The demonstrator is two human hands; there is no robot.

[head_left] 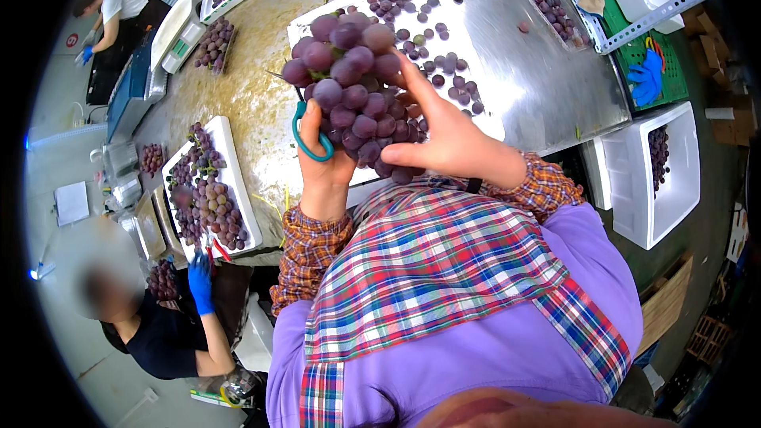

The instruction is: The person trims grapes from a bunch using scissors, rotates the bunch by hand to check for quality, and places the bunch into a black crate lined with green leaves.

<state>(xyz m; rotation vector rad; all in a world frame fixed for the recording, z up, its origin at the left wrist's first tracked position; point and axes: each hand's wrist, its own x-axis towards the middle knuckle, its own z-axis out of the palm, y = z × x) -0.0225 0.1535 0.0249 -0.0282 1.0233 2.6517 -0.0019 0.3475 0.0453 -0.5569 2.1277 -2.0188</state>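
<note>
A large bunch of purple grapes is held up in front of me, above a white tray. My right hand grips its right side, with fingers behind the berries and the thumb at the lower front. Scissors with a teal loop handle hang on my left hand, the loop around its thumb. That hand also supports the bunch from the lower left, its other fingers hidden behind the grapes. A thin dark tip of the scissors pokes out left of the bunch. Loose grapes lie scattered over the tray.
On the left, a co-worker's blue-gloved hand is beside red-handled snips and a white tray of grapes. A scale stands back left. A clear grape pack sits back right; a white box stands right.
</note>
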